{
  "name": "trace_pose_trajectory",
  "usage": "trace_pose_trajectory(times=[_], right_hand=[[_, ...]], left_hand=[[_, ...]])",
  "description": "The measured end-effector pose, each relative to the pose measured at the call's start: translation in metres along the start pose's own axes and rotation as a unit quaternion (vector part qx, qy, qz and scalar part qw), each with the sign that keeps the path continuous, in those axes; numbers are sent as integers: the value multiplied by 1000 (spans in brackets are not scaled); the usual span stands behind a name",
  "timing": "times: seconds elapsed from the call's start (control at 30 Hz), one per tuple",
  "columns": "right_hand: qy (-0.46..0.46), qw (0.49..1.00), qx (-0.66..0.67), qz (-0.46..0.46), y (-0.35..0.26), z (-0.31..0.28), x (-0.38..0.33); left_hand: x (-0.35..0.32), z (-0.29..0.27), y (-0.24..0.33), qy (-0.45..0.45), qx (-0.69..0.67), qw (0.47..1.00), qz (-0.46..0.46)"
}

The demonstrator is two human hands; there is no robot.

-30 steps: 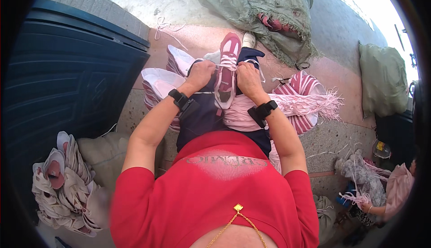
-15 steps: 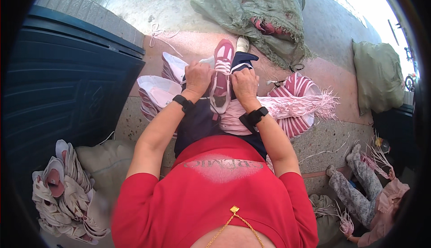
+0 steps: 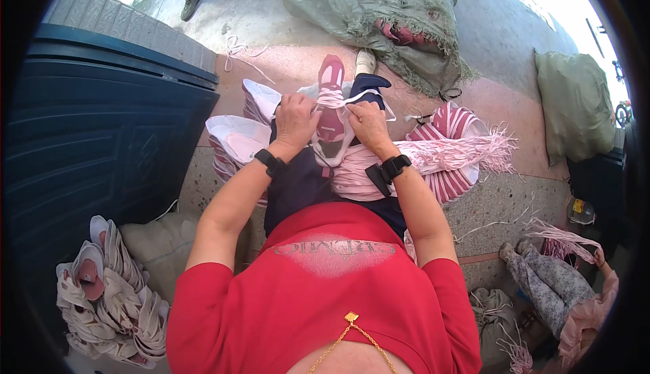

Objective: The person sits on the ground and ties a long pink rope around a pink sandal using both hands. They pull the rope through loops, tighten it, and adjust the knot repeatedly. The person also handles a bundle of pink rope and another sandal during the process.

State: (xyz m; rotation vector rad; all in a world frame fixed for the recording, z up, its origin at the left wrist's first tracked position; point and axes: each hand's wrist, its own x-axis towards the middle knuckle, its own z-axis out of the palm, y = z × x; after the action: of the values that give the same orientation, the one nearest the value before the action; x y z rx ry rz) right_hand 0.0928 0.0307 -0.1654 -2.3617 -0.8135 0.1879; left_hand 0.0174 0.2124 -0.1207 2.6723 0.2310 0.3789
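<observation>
Outdoors on a pinkish concrete floor, beside a dark blue bin, a person in a red shirt sits lacing a pink sneaker on the lap. Left hand pinches the white lace at the shoe's left side; right hand is closed on the lace at its right. Just right of the hands lies a bundle of pink laces. Stacked shoe uppers sit well below-left.

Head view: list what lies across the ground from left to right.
Dark blue door → stack of shoe uppers → left hand → pink shoe → right hand → bundle of pink laces → green sack.
</observation>
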Motion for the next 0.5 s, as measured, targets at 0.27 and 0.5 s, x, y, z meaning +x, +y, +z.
trace_pose_trajectory(times=[0.27, 0.5], right_hand=[[60, 989, 134, 28, -3, 8, 2], [104, 986, 109, -76, -6, 8, 4]], left_hand=[[42, 18, 23, -171, 163, 963, 133], [54, 25, 7, -99, 23, 984, 146]])
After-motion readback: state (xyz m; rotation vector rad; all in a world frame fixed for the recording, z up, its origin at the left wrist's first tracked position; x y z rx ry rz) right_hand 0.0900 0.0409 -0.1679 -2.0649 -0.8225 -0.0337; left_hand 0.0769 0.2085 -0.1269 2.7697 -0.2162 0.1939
